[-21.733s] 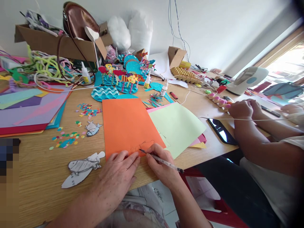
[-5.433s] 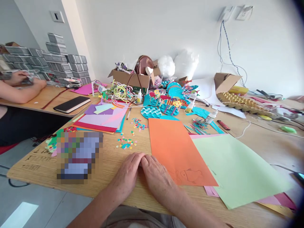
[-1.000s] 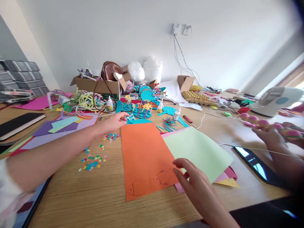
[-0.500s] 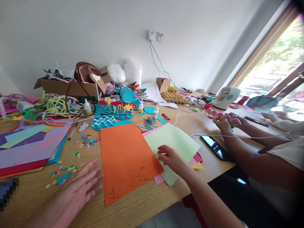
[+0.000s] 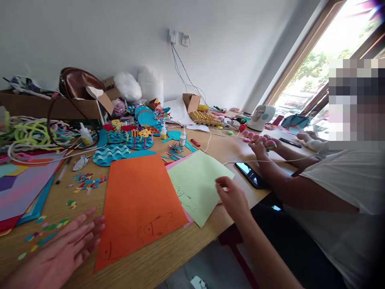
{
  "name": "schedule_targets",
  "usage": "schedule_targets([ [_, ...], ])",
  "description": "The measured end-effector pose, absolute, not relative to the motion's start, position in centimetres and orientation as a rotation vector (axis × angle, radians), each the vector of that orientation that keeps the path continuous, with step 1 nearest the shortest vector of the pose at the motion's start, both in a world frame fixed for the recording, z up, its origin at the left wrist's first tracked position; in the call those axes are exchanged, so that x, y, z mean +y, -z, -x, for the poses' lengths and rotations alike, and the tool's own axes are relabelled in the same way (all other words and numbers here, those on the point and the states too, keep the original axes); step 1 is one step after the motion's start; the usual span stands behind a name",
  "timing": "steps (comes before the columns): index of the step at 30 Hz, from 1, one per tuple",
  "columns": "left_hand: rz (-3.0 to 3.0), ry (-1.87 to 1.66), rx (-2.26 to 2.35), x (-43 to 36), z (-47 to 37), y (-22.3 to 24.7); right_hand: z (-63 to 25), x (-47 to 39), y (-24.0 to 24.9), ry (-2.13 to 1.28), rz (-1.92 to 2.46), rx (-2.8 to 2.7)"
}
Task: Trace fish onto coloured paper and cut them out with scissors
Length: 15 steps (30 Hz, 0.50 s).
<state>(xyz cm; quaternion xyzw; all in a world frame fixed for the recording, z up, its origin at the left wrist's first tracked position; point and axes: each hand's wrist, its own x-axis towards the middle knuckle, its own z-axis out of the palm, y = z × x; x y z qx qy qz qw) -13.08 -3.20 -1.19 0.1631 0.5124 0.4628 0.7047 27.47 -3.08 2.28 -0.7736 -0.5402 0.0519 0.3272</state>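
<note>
An orange paper sheet (image 5: 138,196) lies near the table's front edge, with fish drawn in pencil along its lower side. My left hand (image 5: 70,245) is open at that sheet's left edge, fingers stretched, above scattered round confetti (image 5: 39,237). Partly under the orange sheet is a pale green sheet (image 5: 201,180), also bearing a fish drawing. My right hand (image 5: 234,198) is at the green sheet's right edge with its fingers curled in. A small pinkish bit shows by the fingertips; what they grip, if anything, is hidden.
Blue paper fish scenes (image 5: 140,138), glue bottles (image 5: 182,137) and a confetti pile (image 5: 88,182) stand beyond the sheets. Coloured papers (image 5: 33,188) are stacked at left. On the right, a co-worker's hands (image 5: 261,146) hold a pink-and-green beaded item, near a phone (image 5: 249,174).
The view has swung right. My right hand has moved right across the green sheet, its fingers curling more. A fish drawing on the green sheet now shows. My left hand stays open.
</note>
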Motion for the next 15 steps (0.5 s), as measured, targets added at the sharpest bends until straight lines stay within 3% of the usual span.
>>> schedule_targets([
  [3, -0.425, -1.026, 1.169, -3.2, 12.9, 1.2, -32.1, -3.5, -2.1, 0.068, 2.281, -1.331],
  [9, -0.575, -0.992, 1.157, -4.1, 10.3, -0.1, -36.9, -2.5, -0.7, -0.06, 2.495, -1.28],
  [15, -0.651, -0.961, 1.16, -5.2, 9.9, 1.8, -37.3, -0.9, -0.6, -0.071, 2.488, -1.192],
])
